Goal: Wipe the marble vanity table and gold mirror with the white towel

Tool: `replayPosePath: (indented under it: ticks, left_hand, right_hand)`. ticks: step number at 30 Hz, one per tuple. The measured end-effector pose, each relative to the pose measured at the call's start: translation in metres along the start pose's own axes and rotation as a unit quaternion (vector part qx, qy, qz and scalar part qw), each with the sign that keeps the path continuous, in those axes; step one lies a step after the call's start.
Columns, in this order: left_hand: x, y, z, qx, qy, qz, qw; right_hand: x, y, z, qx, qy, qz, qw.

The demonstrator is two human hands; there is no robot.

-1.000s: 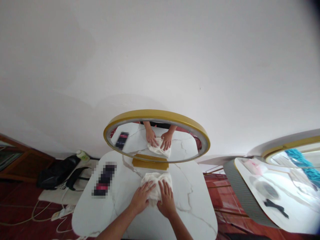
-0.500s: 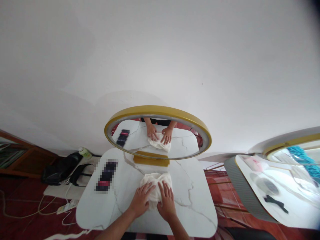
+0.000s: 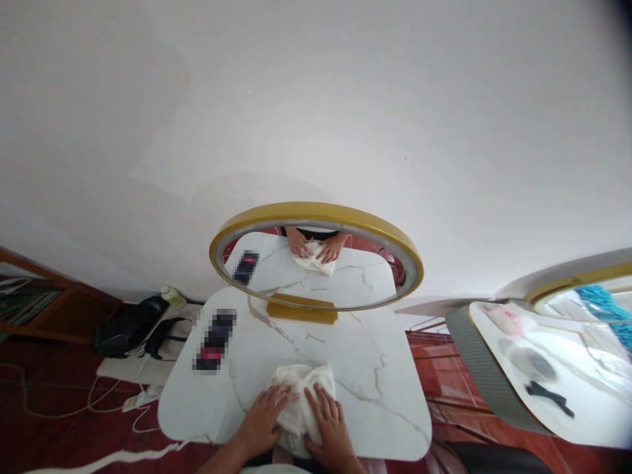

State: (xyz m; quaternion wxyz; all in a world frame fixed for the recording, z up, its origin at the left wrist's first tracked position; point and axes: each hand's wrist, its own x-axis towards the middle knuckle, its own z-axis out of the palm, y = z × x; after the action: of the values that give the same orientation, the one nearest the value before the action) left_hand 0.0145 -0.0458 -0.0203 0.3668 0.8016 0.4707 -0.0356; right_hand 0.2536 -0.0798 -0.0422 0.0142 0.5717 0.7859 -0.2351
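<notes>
From my remote feed, I see my left hand (image 3: 266, 415) and right hand (image 3: 328, 424) laid palm-down, fingers spread, on a white cloth (image 3: 300, 415) at lower centre, by the near edge of the marbled tabletop (image 3: 395, 421). Behind stands a gold-rimmed mirror (image 3: 345, 283), mid-frame, reflecting both. A pixelated dark item (image 3: 214, 339) lies left of centre; a black bag (image 3: 131, 322) sits farther left.

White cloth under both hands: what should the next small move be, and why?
I'd probably slide the white cloth forward, towards the gold mirror base: the left hand and right hand both lie on it with fingers spread, its near end is close to the near edge of the white table, and marbled surface shows between cloth and base.
</notes>
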Motion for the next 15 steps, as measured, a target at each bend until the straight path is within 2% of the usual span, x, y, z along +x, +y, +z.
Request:
replayPosePath:
  ticks: [4,8,15]
  left_hand:
    - [0.011,-0.009,-0.007,0.029,0.038,-0.032,0.998]
    - [0.028,-0.018,-0.022,0.055,0.088,-0.053,0.993]
    - [0.063,-0.028,-0.049,0.076,0.150,-0.077,0.983]
  right_hand:
    - [0.026,-0.010,-0.008,-0.007,0.033,-0.006,0.999]
    - [0.064,-0.019,-0.017,-0.018,0.054,0.013,0.998]
    - [0.120,-0.028,-0.037,-0.032,0.041,0.056,0.997]
